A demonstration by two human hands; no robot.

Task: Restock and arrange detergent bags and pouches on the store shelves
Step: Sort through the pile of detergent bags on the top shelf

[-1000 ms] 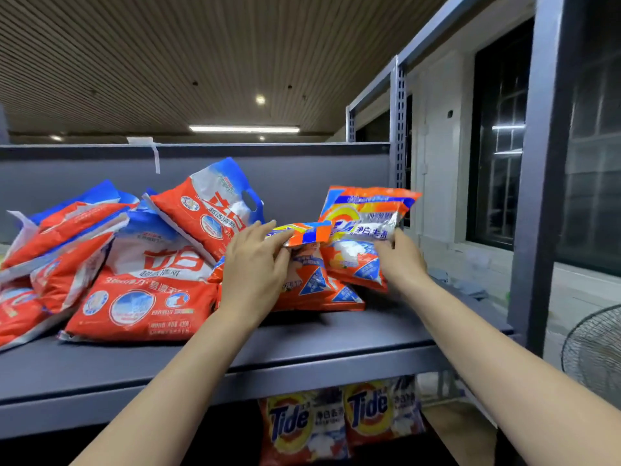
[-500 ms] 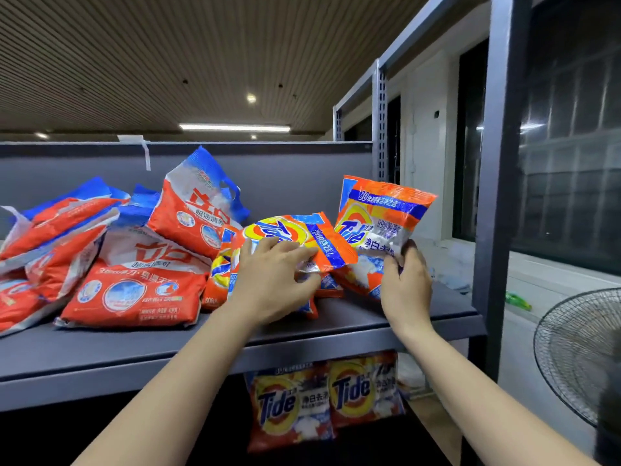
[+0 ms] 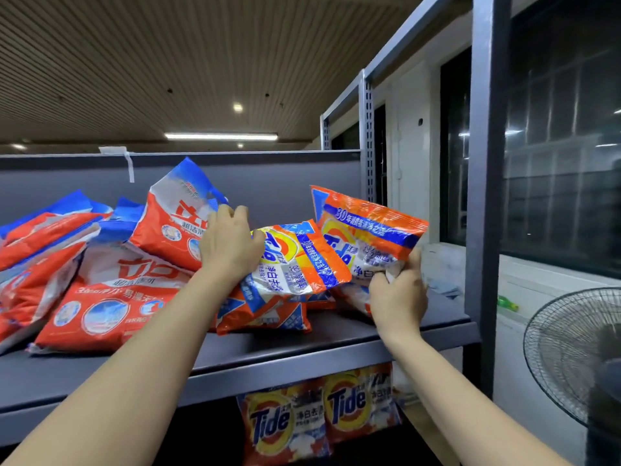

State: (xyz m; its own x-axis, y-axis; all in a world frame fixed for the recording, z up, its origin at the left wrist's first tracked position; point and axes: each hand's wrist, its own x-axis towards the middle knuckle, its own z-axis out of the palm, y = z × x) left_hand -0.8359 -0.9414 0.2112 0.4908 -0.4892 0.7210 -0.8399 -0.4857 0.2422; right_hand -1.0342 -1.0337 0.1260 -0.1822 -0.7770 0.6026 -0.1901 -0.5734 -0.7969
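Red-and-blue detergent bags (image 3: 111, 297) lie heaped at the left of the grey shelf (image 3: 302, 351). The left hand (image 3: 228, 243) rests with relaxed fingers across the upper left corner of a tilted orange Tide pouch (image 3: 295, 260), gripping nothing; that pouch lies on a flat Tide pouch (image 3: 265, 317). Further right, the right hand (image 3: 398, 297) pinches the lower edge of an upright Tide pouch (image 3: 366, 237), most of which stands above the fingers.

Bare shelf (image 3: 336, 344) strip along front edge, open to reach. Red-and-blue bags (image 3: 111, 284) crowd left half; Tide pouches (image 3: 295, 264) fill centre-right. Upright post (image 3: 487, 196) bounds right end.
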